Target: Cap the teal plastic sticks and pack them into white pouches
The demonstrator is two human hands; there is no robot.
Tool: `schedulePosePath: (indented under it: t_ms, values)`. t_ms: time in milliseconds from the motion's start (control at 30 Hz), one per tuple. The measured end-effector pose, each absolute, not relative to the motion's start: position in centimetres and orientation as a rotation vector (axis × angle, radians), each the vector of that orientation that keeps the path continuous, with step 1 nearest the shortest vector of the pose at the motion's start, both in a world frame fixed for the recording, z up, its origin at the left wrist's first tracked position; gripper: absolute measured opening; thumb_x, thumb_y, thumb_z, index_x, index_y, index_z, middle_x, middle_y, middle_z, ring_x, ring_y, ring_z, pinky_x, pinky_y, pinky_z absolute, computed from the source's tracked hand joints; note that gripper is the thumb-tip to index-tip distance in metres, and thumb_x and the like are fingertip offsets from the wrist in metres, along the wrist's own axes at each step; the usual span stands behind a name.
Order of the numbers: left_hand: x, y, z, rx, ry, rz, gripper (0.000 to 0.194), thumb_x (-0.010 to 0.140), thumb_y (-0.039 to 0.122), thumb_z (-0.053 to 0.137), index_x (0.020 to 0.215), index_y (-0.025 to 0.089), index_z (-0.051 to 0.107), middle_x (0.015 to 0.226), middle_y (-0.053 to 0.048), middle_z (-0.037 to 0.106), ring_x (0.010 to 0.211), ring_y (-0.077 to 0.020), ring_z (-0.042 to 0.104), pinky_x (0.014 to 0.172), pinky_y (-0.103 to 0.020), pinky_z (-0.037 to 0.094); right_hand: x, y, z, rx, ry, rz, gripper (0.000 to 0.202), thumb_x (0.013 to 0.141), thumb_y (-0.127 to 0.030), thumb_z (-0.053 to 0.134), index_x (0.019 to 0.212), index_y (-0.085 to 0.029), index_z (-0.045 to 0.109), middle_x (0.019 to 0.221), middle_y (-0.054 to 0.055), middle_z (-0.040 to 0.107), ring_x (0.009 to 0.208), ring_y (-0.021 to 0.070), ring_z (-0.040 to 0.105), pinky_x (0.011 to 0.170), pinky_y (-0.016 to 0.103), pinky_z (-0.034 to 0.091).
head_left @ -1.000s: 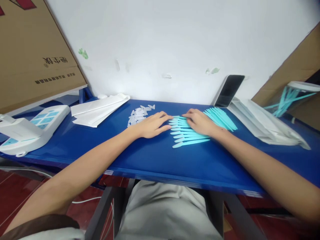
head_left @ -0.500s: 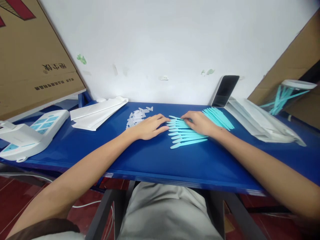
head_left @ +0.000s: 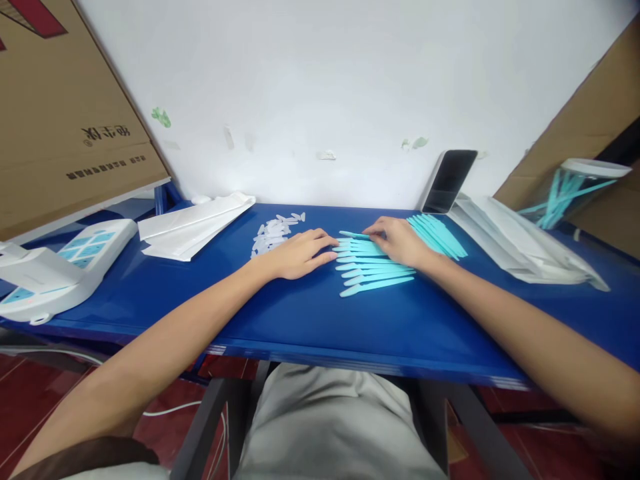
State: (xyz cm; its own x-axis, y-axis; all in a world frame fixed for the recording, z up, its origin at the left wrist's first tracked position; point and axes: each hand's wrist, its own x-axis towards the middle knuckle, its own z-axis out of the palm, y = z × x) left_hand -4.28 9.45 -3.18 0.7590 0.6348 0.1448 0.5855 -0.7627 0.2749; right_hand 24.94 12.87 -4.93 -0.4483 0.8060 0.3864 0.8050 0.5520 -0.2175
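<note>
Several turquoise sticks with pale caps (head_left: 377,287) lie in a row on the blue table (head_left: 300,327). My left hand (head_left: 304,254) rests with its fingers apart at the capped ends on the left. At the upper right of the row, my right hand (head_left: 395,240) has thumb and fingers closed on the end of the topmost turquoise stick (head_left: 354,235). Behind the right wrist lies a second group of turquoise sticks (head_left: 437,235). A heap of small translucent caps (head_left: 273,235) sits beyond the left hand.
Folded white bags (head_left: 197,227) and a white power strip (head_left: 75,273) lie at left, near a cardboard box (head_left: 75,120). A phone (head_left: 450,180) leans on the wall. At right are plastic bags (head_left: 530,247) and a clear tub with sticks (head_left: 565,197).
My right hand has shifted very slightly, and the topmost stick has straightened toward the others. My left hand has stayed in nearly the same spot.
</note>
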Motion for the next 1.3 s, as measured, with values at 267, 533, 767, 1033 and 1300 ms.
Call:
schedulePosePath:
  t_ms: [267,533,767,1033,1300]
  values:
    - [-3.9,9.5,-2.8,2.831,0.981,0.446,0.051,0.109,0.047,0.032,0.12,0.014,0.07,0.119,-0.015,0.069,0.111,-0.0281,0.063,0.102,-0.042,0.046,24.5,12.1,-4.9,-1.225,-2.413,-0.001,0.037,0.095,-0.018,0.048,0.11,-0.015,0.082,0.114,0.013,0.076,0.104,0.0294,0.072,0.097,0.043,0.054]
    - [-3.7,8.7,-2.0,2.745,1.124,0.581,0.05,0.106,0.045,0.038,0.073,0.018,0.063,0.058,0.001,0.051,0.054,-0.0159,0.047,0.068,-0.034,0.042,24.3,10.0,-3.2,-1.271,-2.426,0.078,0.045,0.1,-0.035,0.048,0.134,-0.014,0.067,0.14,0.018,0.069,0.128,0.036,0.065,0.111,0.053,0.048]
    - [-2.4,7.1,-2.7,2.826,0.858,0.397,0.07,0.099,0.066,0.052,0.155,0.023,0.046,0.16,-0.02,0.041,0.143,-0.0392,0.044,0.115,-0.056,0.038,25.0,8.3,-1.1,-1.312,-2.678,0.464,0.115,0.081,-0.079,0.065,0.17,-0.021,0.021,0.174,0.017,0.027,0.157,0.0433,0.03,0.125,0.063,0.032]
    - [-1.2,6.9,-3.7,2.773,0.894,0.237,0.082,0.1,0.073,0.046,0.165,0.025,0.033,0.175,-0.019,0.018,0.16,-0.0425,0.019,0.125,-0.065,0.019,25.5,8.3,-0.4,-1.436,-2.698,0.694,0.117,0.079,-0.082,0.064,0.171,-0.023,0.022,0.176,0.01,0.024,0.158,0.0459,0.025,0.129,0.06,0.026]
    - [-1.1,6.9,-3.6,2.707,0.965,0.227,0.089,0.097,0.077,0.048,0.167,0.027,0.027,0.176,-0.015,0.015,0.162,-0.0413,0.013,0.128,-0.061,0.013,25.9,8.7,-0.8,-1.301,-2.747,0.675,0.12,0.072,-0.076,0.076,0.17,-0.027,0.027,0.175,0.01,0.029,0.158,0.0428,0.028,0.128,0.061,0.026]
